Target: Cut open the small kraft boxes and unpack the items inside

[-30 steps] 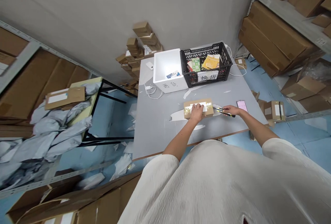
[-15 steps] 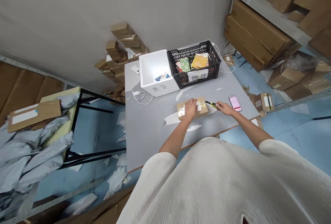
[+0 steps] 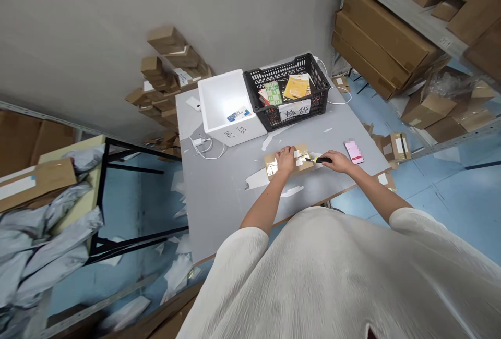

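Note:
A small taped cardboard box (image 3: pixel 302 167) lies near the front edge of the grey table (image 3: pixel 219 198). Fingers spread, my left hand (image 3: pixel 286 160) presses on top of the box. My right hand (image 3: pixel 335 161) is wrapped round a black and yellow utility knife (image 3: pixel 319 160), whose tip is at the right end of the box's top. A phone with a pink screen (image 3: pixel 354 152) lies to the right of my right hand.
Behind the box stand a white bin (image 3: pixel 227 104) and a black crate (image 3: pixel 289 91) holding colourful packets. White cables (image 3: pixel 209 148) lie at the left. Boxes (image 3: pixel 168 68) are piled by the wall; a shelf (image 3: pixel 422 15) is at right.
The knife in my right hand has moved left onto the box's top and lies more level. My left hand stays on the box. The whole view has shifted slightly.

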Available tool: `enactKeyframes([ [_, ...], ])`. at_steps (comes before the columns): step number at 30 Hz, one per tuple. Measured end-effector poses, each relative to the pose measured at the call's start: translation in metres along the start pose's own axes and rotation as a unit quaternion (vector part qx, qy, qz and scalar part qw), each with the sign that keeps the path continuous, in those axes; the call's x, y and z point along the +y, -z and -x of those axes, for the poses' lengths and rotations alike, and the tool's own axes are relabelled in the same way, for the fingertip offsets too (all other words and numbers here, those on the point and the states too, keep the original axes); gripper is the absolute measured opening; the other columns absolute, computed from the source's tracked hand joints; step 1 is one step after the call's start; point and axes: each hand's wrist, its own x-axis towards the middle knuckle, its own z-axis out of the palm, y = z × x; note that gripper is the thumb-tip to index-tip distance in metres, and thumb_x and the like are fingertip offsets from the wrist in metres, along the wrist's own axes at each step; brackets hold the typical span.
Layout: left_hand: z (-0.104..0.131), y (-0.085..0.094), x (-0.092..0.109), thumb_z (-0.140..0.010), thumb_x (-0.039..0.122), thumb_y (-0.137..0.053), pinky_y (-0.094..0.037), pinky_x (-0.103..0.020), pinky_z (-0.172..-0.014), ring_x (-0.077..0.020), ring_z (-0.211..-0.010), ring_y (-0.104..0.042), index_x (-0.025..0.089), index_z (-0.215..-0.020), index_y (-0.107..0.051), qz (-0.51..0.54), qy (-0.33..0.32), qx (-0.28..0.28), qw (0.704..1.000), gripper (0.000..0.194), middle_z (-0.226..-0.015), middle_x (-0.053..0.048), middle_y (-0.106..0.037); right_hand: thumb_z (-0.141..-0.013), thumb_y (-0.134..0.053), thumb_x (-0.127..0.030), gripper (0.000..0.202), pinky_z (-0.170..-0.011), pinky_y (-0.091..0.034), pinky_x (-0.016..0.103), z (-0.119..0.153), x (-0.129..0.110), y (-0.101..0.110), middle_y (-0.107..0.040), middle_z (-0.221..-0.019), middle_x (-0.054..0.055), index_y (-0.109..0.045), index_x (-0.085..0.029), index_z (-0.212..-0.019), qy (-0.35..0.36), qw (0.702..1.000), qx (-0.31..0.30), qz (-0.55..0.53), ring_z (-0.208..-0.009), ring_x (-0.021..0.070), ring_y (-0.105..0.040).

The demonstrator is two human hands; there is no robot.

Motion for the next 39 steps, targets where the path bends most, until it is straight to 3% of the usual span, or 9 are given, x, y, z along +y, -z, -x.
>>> enactKeyframes([
  [6, 0.009, -0.008, 0.003, -0.103, 0.022, -0.049, -0.027, -0.053, -0.125, -0.0358, -0.153, -0.043, 0.022, -0.166, -0.038, -0.025, -0.031, 0.039, 0.998, 0.064, -0.16, -0.02, -0.053, -0.106, -0.067, -0.041, 0.038, -0.101, -0.051, 0.035, -0.003, 0.003, -0.003, -0.075, -0.129, 0.012, -0.073, -0.025, -0.14, 0.007, 1.0, 0.006, -0.006, -0.116, 0.0288, -0.07],
  [12, 0.015, -0.015, 0.006, -0.101, 0.022, -0.045, -0.026, -0.055, -0.128, -0.0371, -0.158, -0.039, 0.023, -0.172, -0.031, -0.021, -0.025, 0.058, 0.998, 0.072, -0.17, -0.02, -0.047, -0.11, -0.058, -0.042, 0.041, -0.103, -0.052, 0.038, -0.007, -0.002, -0.008, -0.073, -0.135, 0.014, -0.07, -0.024, -0.144, -0.008, 1.0, 0.029, -0.007, -0.12, 0.0305, -0.069],
  [20, 0.015, -0.018, 0.004, -0.104, 0.023, -0.039, -0.025, -0.056, -0.129, -0.0353, -0.161, -0.037, 0.022, -0.172, -0.034, -0.029, -0.016, 0.057, 0.998, 0.069, -0.173, -0.019, -0.045, -0.111, -0.054, -0.043, 0.045, -0.104, -0.053, 0.042, -0.018, 0.0, -0.02, -0.073, -0.132, 0.015, -0.069, -0.025, -0.149, -0.017, 0.998, 0.062, 0.007, -0.12, 0.0328, -0.068],
  [26, 0.015, -0.023, 0.001, -0.103, 0.023, -0.044, -0.026, -0.058, -0.129, -0.0371, -0.16, -0.039, 0.023, -0.174, -0.033, -0.024, -0.021, 0.064, 0.997, 0.072, -0.173, -0.019, -0.046, -0.111, -0.055, -0.045, 0.045, -0.105, -0.05, 0.041, -0.02, 0.014, -0.018, -0.072, -0.132, 0.016, -0.069, -0.024, -0.149, 0.009, 0.998, 0.064, 0.017, -0.119, 0.033, -0.067],
  [32, 0.015, -0.028, 0.002, -0.104, 0.019, -0.038, -0.03, -0.056, -0.128, -0.0355, -0.158, -0.043, 0.019, -0.171, -0.04, -0.037, -0.018, 0.093, 0.995, 0.066, -0.17, -0.019, -0.051, -0.111, -0.053, -0.047, 0.046, -0.101, -0.05, 0.044, -0.025, 0.033, -0.013, -0.072, -0.128, 0.016, -0.071, -0.025, -0.146, 0.058, 0.994, 0.088, 0.032, -0.115, 0.0342, -0.066],
  [39, 0.015, -0.03, 0.001, -0.105, 0.02, -0.035, -0.029, -0.058, -0.129, -0.0353, -0.159, -0.042, 0.019, -0.171, -0.04, -0.017, -0.01, 0.091, 0.996, 0.066, -0.17, -0.019, -0.051, -0.108, -0.055, -0.049, 0.045, -0.104, -0.051, 0.05, -0.026, 0.044, -0.02, -0.074, -0.129, 0.017, -0.073, -0.023, -0.14, 0.038, 0.992, 0.117, -0.015, -0.119, 0.0375, -0.065],
])
